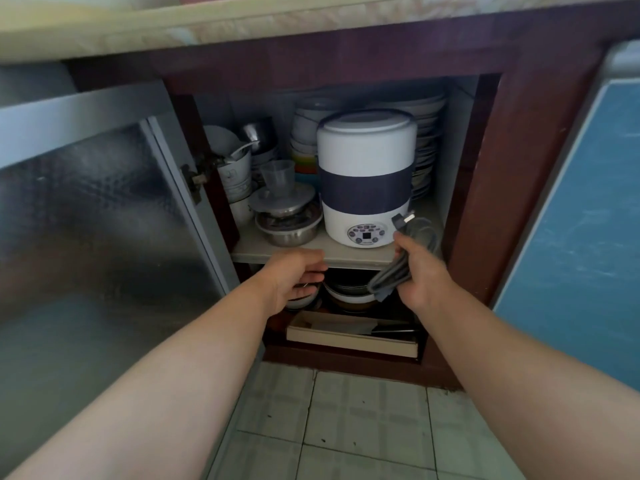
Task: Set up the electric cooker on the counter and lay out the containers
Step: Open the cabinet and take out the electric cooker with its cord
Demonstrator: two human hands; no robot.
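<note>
The electric cooker [366, 178], white with a dark blue band and a button panel low on its front, stands upright on the upper shelf [346, 252] of an open cabinet under the counter [207, 26]. My right hand [420, 271] is closed around its bundled grey power cord [394, 271], just in front of the cooker's right side; the plug [403, 218] sticks up above my fingers. My left hand [294, 275] hovers in front of the shelf edge, left of the cooker, fingers loosely curled and holding nothing.
Stacked plates [427, 147] and bowls [304, 133] crowd behind the cooker. Steel bowls [287, 226], a clear cup [277, 176] and mugs [235, 174] sit to its left. The lower shelf holds pots [349, 292] and a flat box [353, 336]. The frosted cabinet door [104, 220] stands open at left.
</note>
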